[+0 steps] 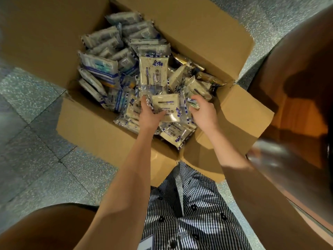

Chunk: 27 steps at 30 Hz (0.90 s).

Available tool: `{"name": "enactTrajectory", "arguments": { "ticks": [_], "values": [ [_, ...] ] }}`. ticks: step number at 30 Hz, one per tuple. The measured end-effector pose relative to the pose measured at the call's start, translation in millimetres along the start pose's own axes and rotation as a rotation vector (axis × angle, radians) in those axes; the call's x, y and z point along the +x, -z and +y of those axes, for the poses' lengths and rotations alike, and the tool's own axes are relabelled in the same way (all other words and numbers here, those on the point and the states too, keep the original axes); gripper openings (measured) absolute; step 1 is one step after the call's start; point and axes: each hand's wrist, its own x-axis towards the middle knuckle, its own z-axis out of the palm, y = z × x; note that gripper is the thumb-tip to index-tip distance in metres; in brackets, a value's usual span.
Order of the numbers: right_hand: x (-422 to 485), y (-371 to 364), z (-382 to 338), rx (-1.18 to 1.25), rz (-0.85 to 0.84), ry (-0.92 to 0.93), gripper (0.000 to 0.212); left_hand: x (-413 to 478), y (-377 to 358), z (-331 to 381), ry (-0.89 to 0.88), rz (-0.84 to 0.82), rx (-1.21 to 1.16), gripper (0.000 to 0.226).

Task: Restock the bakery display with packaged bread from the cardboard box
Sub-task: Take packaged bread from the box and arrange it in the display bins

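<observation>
An open cardboard box stands on the floor, filled with several clear packets of pale sliced bread printed in blue. Both of my hands reach into its near side. My left hand grips the left edge of a bread packet lying on top of the pile. My right hand is curled round the right end of the packets, pinching a crinkled wrapper edge. Another bread packet lies flat just beyond them. More packets stand on edge at the box's far left.
The box flaps stand open on all sides. Speckled grey floor tiles surround the box. A brown wooden display unit rises at the right. My striped apron hangs below.
</observation>
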Motion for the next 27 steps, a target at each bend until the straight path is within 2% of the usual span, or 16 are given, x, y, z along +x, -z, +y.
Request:
{"name": "enactTrajectory", "arguments": {
  "ticks": [3,7,12,15,18,22,27],
  "values": [
    [-14,9,-6,0.052,0.055,0.012,0.041,-7,4,0,0.033,-0.099,-0.180,0.101],
    [-38,24,-23,0.191,0.060,-0.002,0.041,-25,17,-5,-0.001,-0.240,-0.305,0.087],
    [-71,33,-49,0.350,0.105,0.027,0.043,-51,26,-12,0.022,-0.341,-0.510,0.103],
    [-88,27,-56,0.430,0.119,0.021,0.043,-63,26,-18,0.032,-0.351,-0.483,0.098],
    [-98,18,-47,0.480,0.227,-0.034,0.041,-64,27,-28,0.050,-0.318,-0.415,0.084],
    [-110,12,-27,0.460,0.353,-0.102,0.042,-61,26,-40,0.047,-0.364,-0.281,0.075],
    [-119,25,-11,0.490,0.384,-0.142,0.043,-69,16,-39,0.035,-0.264,-0.265,0.040]
  ]
}}
